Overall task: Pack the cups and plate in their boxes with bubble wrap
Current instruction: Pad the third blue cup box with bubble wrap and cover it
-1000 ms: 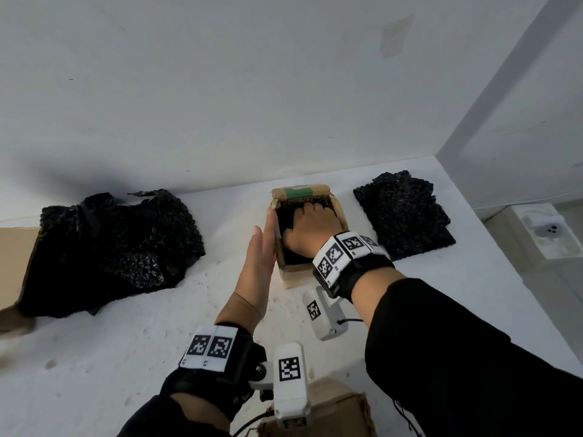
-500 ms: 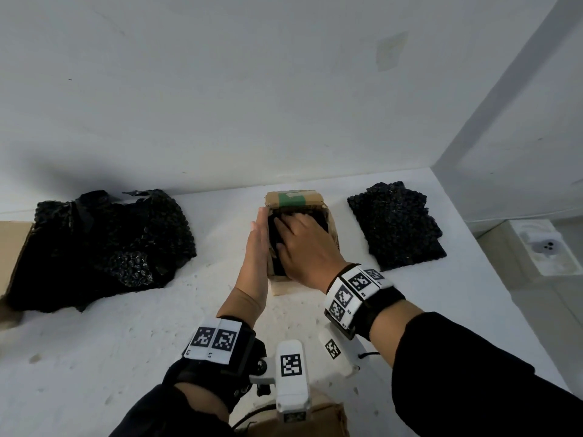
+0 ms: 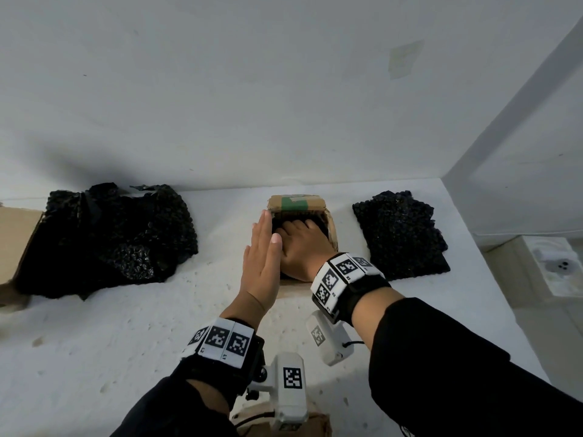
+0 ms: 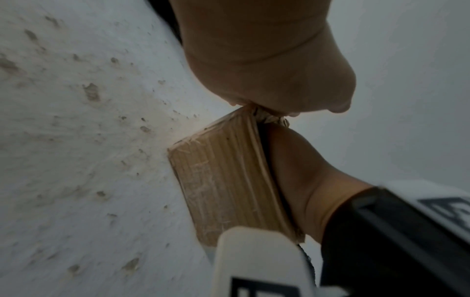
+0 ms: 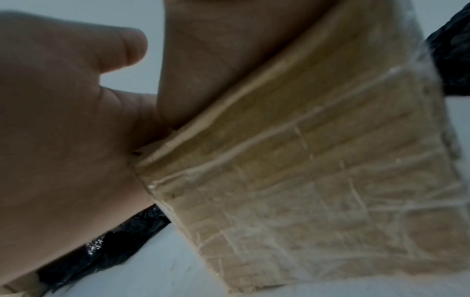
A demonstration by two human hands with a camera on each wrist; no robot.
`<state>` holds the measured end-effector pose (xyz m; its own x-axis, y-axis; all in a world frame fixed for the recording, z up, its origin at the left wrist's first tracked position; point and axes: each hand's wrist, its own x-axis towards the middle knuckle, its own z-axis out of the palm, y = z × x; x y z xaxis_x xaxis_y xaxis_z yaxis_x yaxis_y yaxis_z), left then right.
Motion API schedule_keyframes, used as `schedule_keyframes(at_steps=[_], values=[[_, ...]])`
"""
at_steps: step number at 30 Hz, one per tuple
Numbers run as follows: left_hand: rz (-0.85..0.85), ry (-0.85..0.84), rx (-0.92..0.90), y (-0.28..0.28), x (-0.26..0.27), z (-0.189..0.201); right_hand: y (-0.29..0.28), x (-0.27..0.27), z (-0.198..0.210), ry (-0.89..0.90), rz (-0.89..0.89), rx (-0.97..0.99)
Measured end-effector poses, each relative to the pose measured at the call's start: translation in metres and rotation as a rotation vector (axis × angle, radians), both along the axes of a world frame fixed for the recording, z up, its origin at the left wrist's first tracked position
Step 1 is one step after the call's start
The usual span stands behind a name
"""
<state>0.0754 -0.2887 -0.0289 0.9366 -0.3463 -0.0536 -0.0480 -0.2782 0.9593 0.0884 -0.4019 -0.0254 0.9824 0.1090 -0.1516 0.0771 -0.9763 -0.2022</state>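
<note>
A small open cardboard box (image 3: 298, 205) with green tape on its far flap stands at the middle of the white table. Black bubble wrap (image 3: 317, 223) lines its inside. My left hand (image 3: 263, 247) stands flat and upright with straight fingers against the box's left wall. My right hand (image 3: 301, 244) reaches into the box from above and presses on the wrap; its fingertips are hidden inside. The left wrist view shows the box's near wall (image 4: 223, 180), and the right wrist view shows the same box (image 5: 305, 180) close up. No cup or plate shows.
A crumpled heap of black bubble wrap (image 3: 107, 238) lies at the left, partly over a flat cardboard piece (image 3: 15, 241). A folded black bubble wrap sheet (image 3: 399, 234) lies right of the box. Another cardboard box (image 3: 317, 425) sits at the near edge. The table's right edge (image 3: 492, 288) is close.
My right hand drew back a little, then pushed deeper into the box onto the wrap. The left hand has stayed against the box's left wall.
</note>
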Motion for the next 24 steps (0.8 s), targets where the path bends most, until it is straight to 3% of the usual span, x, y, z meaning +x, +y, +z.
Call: schedule_keyframes(at_steps=[4,7,13,19,24], values=[[0.008,0.015,0.020,-0.002,0.001,-0.001,0.005,-0.015,0.004,-0.114,-0.072,0.130],[0.027,0.144,0.010,-0.001,0.003,-0.001,0.010,-0.037,0.010,-0.056,-0.128,0.078],[0.011,0.098,0.089,-0.001,0.001,-0.003,0.017,-0.046,0.010,0.011,-0.316,0.119],[-0.059,0.315,-0.181,0.006,0.008,0.001,0.015,-0.022,0.024,0.114,-0.581,0.365],[-0.097,0.389,-0.277,0.011,0.002,0.009,0.009,-0.006,0.025,0.266,-0.594,0.312]])
